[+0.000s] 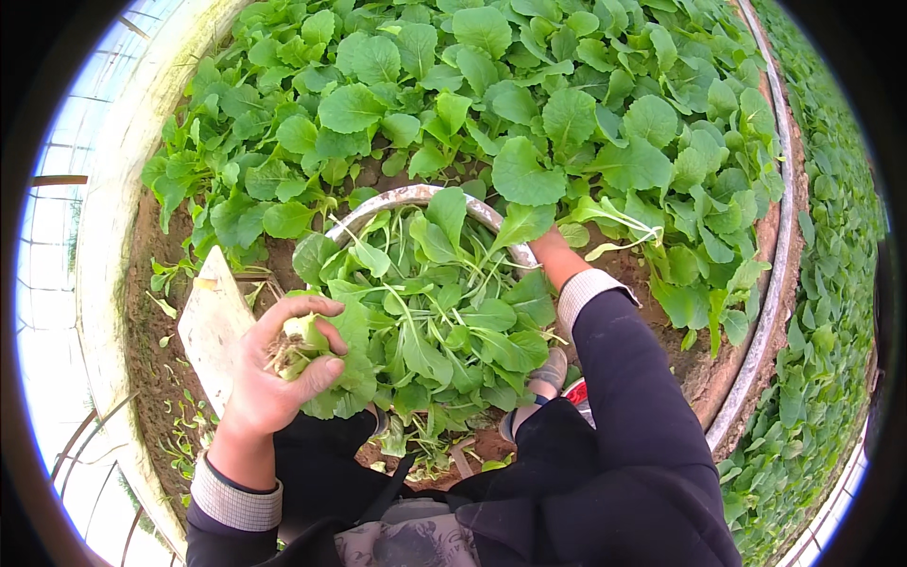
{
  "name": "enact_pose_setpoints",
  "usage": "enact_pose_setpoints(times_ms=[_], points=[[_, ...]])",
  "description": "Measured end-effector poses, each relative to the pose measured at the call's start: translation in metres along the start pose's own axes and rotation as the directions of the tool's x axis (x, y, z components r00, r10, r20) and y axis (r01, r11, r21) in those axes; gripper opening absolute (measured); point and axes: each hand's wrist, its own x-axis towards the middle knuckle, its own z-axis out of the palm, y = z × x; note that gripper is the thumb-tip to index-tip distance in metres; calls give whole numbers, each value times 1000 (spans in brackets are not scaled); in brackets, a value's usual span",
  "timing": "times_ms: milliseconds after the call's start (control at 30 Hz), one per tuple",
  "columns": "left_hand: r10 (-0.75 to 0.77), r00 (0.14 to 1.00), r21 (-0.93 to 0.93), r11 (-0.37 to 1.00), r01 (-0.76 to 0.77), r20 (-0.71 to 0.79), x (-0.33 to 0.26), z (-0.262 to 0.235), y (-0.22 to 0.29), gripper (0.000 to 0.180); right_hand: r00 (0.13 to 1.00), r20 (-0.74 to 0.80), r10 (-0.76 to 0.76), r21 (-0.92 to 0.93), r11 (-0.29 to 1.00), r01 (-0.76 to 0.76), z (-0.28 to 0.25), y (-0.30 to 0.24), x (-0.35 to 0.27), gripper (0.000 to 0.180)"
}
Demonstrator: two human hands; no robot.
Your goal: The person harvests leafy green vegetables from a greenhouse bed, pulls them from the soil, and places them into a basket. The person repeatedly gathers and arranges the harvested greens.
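Note:
My left hand (283,364) is closed around a bunch of leafy greens (351,345), with the pale stem ends and brown roots showing between thumb and fingers. Its leaves hang to the right, over the edge of the heap of picked greens (416,302) between my legs. That heap fills a round container with a pale, scuffed rim (406,197). My right hand (550,248) reaches past the container's right side, at the border of the growing plants. Leaves cover its fingers, so whether they grip anything is hidden.
Dense rows of green plants (567,113) grow in front. A pale flat board (208,326) stands left of the container. A hose-like pale strip (779,217) curves along the right, with another planted bed (831,246) beyond. My shoe (550,370) is close behind the container.

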Motion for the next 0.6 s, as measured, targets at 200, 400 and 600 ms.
enact_pose_setpoints(times_ms=[200,400,600], points=[[3,1000,0,1000,-3,-29,-11,-11,-5,47,998,37,51,275,960,-60,6,-1,-32,32],[87,996,-14,996,-87,-5,-24,-14,2,48,905,227,361,325,847,-420,15,54,-77,35],[160,987,-37,986,-161,-11,-42,-15,9,49,964,100,245,579,774,-256,-93,-71,-105,45]])
